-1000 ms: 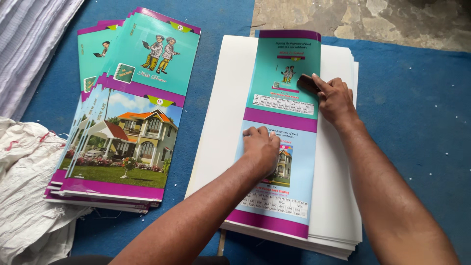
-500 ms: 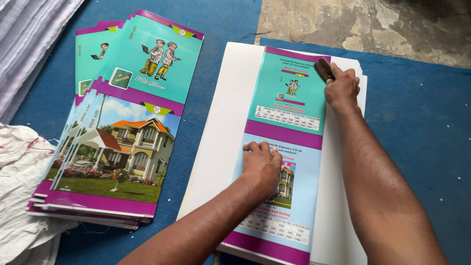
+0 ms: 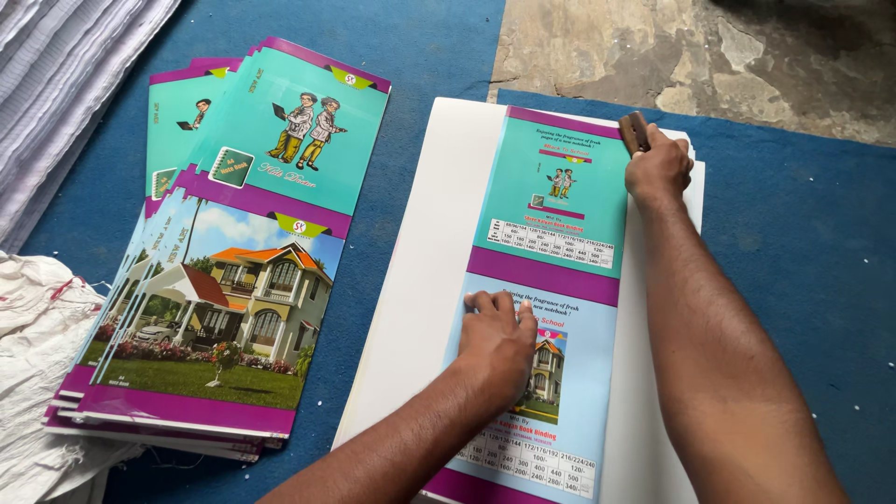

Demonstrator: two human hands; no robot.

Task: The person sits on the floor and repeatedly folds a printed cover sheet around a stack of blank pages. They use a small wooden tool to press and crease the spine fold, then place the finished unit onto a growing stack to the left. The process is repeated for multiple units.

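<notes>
Printed cover sheet (image 3: 546,308), a long glossy strip with a teal panel at the far end, a pale blue panel nearer and purple bands between, lies folded on the stack of white sheets (image 3: 439,252) in the middle of the scene. The left hand (image 3: 497,338) rests flat on the pale blue panel, fingers spread and pressing down to pin it. The right hand (image 3: 658,168) is closed around a small dark brown wooden block (image 3: 634,132), now at the far right corner of the sheet; a second ago that block sat lower, about midway along the teal panel's right edge, so it has been drawn away along the fold to the far end, which suggests the crease on this sheet is pressed along that stretch. To the left, a fanned pile of matching covers (image 3: 229,271), showing a house picture and two cartoon figures, lies on the blue mat (image 3: 803,233). White woven sacking (image 3: 37,373) sits at the near left, and bare concrete floor (image 3: 709,56) shows at the far right.
</notes>
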